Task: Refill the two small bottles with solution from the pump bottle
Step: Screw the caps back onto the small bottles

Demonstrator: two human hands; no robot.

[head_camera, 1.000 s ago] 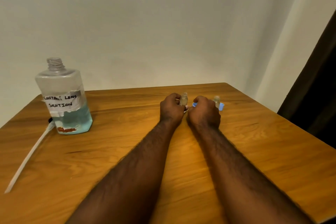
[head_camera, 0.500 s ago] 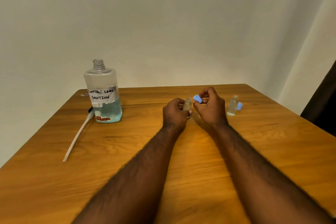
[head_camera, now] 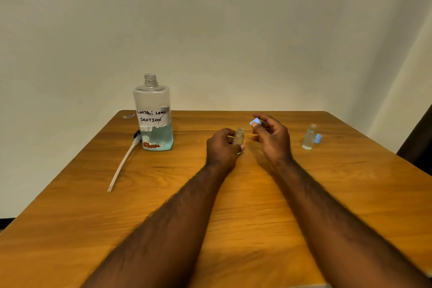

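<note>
One blue cap, pinched in the right hand, is now lifted clear of the small bottle the left hand grips, readying it for refilling.

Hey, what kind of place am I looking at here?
Likely an ordinary room at home, not a lab: a plain wooden table by a bare cream wall, with a clear plastic bottle hand-labelled "Contact Lens Solution" on it.

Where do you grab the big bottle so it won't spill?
Grip the big bottle around its wide middle, at the label, coming from the right: the pump tube lies at its left side. It stands upright and uncapped, so probably keep it level.
</note>
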